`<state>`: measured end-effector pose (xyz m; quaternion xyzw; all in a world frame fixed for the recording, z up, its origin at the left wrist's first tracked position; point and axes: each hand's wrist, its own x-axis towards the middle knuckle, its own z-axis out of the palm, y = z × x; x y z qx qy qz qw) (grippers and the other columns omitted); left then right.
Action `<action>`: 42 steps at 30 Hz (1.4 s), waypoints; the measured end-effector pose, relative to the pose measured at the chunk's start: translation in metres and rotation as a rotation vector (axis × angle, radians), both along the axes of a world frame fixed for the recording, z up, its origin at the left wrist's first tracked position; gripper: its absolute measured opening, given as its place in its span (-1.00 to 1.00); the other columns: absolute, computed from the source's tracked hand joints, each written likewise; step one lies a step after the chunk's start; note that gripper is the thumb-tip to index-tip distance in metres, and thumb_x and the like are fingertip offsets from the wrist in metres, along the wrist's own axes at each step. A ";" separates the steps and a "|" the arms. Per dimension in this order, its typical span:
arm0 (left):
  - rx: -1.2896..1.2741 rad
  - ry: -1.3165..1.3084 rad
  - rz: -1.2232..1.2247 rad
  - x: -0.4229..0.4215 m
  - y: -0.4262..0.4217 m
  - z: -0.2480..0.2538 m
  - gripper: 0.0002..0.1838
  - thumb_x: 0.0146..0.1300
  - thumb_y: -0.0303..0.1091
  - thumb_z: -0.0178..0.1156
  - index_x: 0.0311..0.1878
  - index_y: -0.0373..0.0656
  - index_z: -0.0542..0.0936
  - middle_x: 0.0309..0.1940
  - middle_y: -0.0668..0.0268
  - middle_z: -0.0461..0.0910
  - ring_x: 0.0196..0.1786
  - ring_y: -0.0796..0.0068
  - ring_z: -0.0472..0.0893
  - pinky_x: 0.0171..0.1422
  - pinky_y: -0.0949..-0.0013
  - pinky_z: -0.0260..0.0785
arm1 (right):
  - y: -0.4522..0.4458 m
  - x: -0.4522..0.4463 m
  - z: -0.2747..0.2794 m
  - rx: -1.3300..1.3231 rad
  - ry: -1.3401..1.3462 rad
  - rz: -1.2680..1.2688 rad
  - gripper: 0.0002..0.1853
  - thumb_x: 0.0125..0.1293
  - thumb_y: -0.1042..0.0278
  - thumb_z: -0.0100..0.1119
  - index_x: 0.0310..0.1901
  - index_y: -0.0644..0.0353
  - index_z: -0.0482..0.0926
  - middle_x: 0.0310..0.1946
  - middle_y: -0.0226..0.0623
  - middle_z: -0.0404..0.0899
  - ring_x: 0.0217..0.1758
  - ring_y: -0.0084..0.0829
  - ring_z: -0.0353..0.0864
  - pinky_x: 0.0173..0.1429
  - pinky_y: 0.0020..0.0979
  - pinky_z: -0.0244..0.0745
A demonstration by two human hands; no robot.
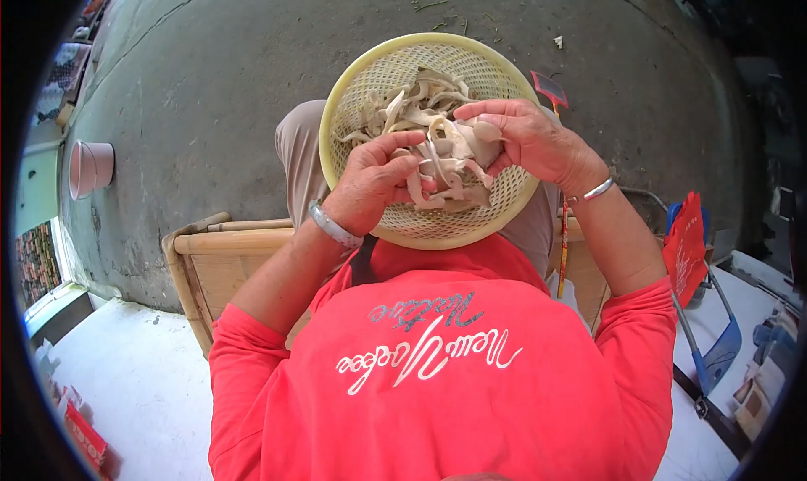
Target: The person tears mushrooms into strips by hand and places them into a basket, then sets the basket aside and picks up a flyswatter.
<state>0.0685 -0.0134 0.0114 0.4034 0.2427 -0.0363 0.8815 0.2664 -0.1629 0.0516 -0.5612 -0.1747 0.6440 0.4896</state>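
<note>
A round yellow mesh basket (pixel 424 237) rests on my lap. Torn, pale strips that look like mushroom (pixel 420 103) lie inside it, mostly toward its far side. Over the basket, my left hand (pixel 374 178) is closed, its fingers and thumb round a cluster of pale mushroom pieces (pixel 450 157). My right hand (pixel 534 141) pinches the other side of this cluster, at a rounded greyish cap (pixel 486 131). Some pieces hang below the fingers, above the near part of the mesh.
I sit on a bamboo bench (pixel 235 242). On the grey concrete floor (pixel 235 78) stands a pink bucket (pixel 91 168) at far left. To the right are a red bag (pixel 688 246), a blue dustpan (pixel 719 355) and a thin stick (pixel 563 254) beside my leg.
</note>
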 end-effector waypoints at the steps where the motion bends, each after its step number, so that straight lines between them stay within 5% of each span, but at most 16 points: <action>1: -0.043 0.003 0.021 0.000 0.001 0.001 -0.60 0.36 -0.47 0.00 0.25 -0.29 0.34 -0.16 0.21 0.59 -0.17 0.39 0.66 -0.05 0.25 0.60 | 0.000 0.001 0.001 0.005 0.019 -0.031 -0.57 0.36 0.25 -0.01 0.16 0.34 0.42 -0.12 -0.20 0.57 -0.20 -0.46 0.65 -0.28 -0.44 0.67; 5: -0.019 0.003 0.070 0.002 0.002 0.005 -0.62 0.38 -0.46 -0.02 0.23 -0.32 0.34 -0.17 0.21 0.60 -0.13 0.39 0.66 -0.03 0.23 0.60 | -0.002 0.002 0.004 0.041 0.106 -0.130 -0.53 0.33 0.33 -0.06 0.22 0.38 0.35 -0.08 -0.17 0.54 -0.11 -0.42 0.63 -0.20 -0.39 0.67; 11: 0.387 -0.079 -0.094 0.001 0.002 0.005 -0.67 0.36 -0.45 0.02 0.15 -0.36 0.44 -0.15 0.29 0.59 -0.08 0.59 0.58 0.08 0.45 0.47 | -0.004 0.000 0.003 0.078 -0.016 -0.034 -0.38 0.28 0.41 -0.06 0.39 0.33 0.12 0.06 -0.07 0.50 0.03 -0.34 0.59 0.00 -0.33 0.61; 15: 0.510 -0.160 -0.115 0.003 -0.006 0.007 -0.68 0.30 -0.49 0.09 0.10 -0.37 0.48 -0.19 0.34 0.59 -0.10 0.66 0.53 0.04 0.51 0.41 | -0.001 -0.012 0.010 0.098 0.055 -0.115 -0.39 0.25 0.45 -0.07 0.37 0.36 0.15 -0.05 -0.18 0.55 -0.08 -0.49 0.59 -0.08 -0.44 0.61; 23: 0.591 -0.066 -0.235 -0.003 -0.011 0.004 -0.66 0.25 -0.49 0.14 0.10 -0.36 0.49 -0.25 0.33 0.57 -0.19 0.64 0.52 -0.05 0.51 0.43 | -0.005 -0.009 0.006 0.133 -0.302 -0.076 -0.44 0.29 0.47 -0.08 0.36 0.15 0.26 -0.01 -0.33 0.59 -0.11 -0.65 0.55 -0.13 -0.60 0.52; 25: 0.814 -0.146 -0.275 -0.007 -0.010 0.000 -0.68 0.27 -0.49 0.12 0.08 -0.37 0.49 -0.24 0.33 0.58 -0.18 0.65 0.53 -0.05 0.52 0.43 | -0.006 -0.010 0.006 0.133 -0.328 -0.103 -0.45 0.30 0.47 -0.07 0.35 0.15 0.28 -0.02 -0.34 0.59 -0.11 -0.66 0.54 -0.13 -0.60 0.50; 28: 0.554 -0.051 -0.162 -0.010 -0.013 0.000 -0.71 0.30 -0.48 0.12 0.05 -0.38 0.50 -0.21 0.33 0.59 -0.15 0.65 0.52 -0.04 0.51 0.43 | -0.007 -0.014 0.006 0.137 -0.276 -0.155 -0.47 0.31 0.47 -0.06 0.35 0.14 0.29 -0.02 -0.35 0.59 -0.09 -0.66 0.54 -0.12 -0.59 0.50; 32: 0.514 -0.112 -0.079 0.000 -0.016 0.006 -0.75 0.32 -0.45 0.13 0.01 -0.37 0.51 -0.19 0.31 0.59 -0.13 0.65 0.53 -0.02 0.50 0.42 | -0.004 -0.030 0.012 0.148 -0.079 -0.190 -0.44 0.33 0.45 -0.08 0.39 0.10 0.22 0.09 -0.27 0.54 -0.05 -0.59 0.57 -0.04 -0.53 0.53; 42: 0.328 -0.155 0.070 0.008 -0.026 0.002 -0.84 0.30 -0.42 0.17 -0.13 -0.30 0.58 -0.30 0.38 0.62 -0.24 0.71 0.52 -0.13 0.57 0.40 | -0.002 -0.052 0.003 0.175 -0.307 -0.188 -0.50 0.34 0.54 -0.07 0.32 0.12 0.31 0.02 -0.21 0.55 -0.06 -0.55 0.58 -0.12 -0.53 0.60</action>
